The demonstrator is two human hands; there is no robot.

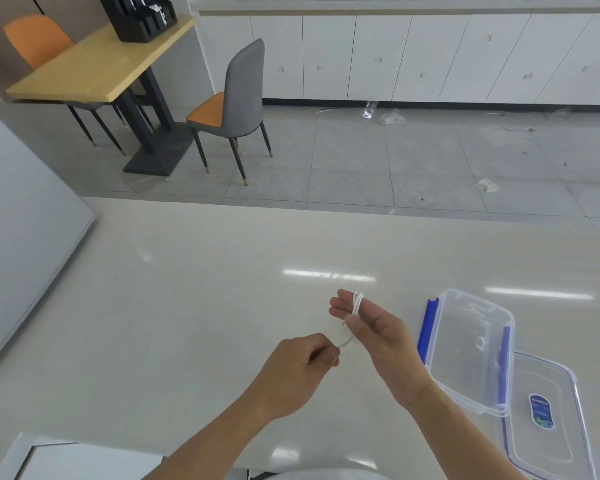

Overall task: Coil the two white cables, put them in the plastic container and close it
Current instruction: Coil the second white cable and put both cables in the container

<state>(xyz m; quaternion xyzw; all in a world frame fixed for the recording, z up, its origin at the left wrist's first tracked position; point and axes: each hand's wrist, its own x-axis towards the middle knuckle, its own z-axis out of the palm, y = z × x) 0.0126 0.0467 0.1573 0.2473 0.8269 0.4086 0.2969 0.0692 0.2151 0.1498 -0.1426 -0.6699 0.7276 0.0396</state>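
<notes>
A white cable (356, 301) is looped a few turns around the fingers of my right hand (374, 327), which is held palm-up above the counter. Its free end runs down to my left hand (305, 358), pinched between closed fingers. Just right of my right hand stands the clear plastic container (430, 341), open, with blue clips on its sides. What looks like a second white cable lies faintly inside it. Its lid (582, 427), with a blue label, lies flat beside it at the right, partly under the container's near corner.
The pale glossy counter (187, 306) spreads far to the left and back. A white panel (21, 237) lies at its left edge. Beyond the counter's far edge are a tiled floor, a grey and orange chair (236, 102) and a wooden table (94, 64).
</notes>
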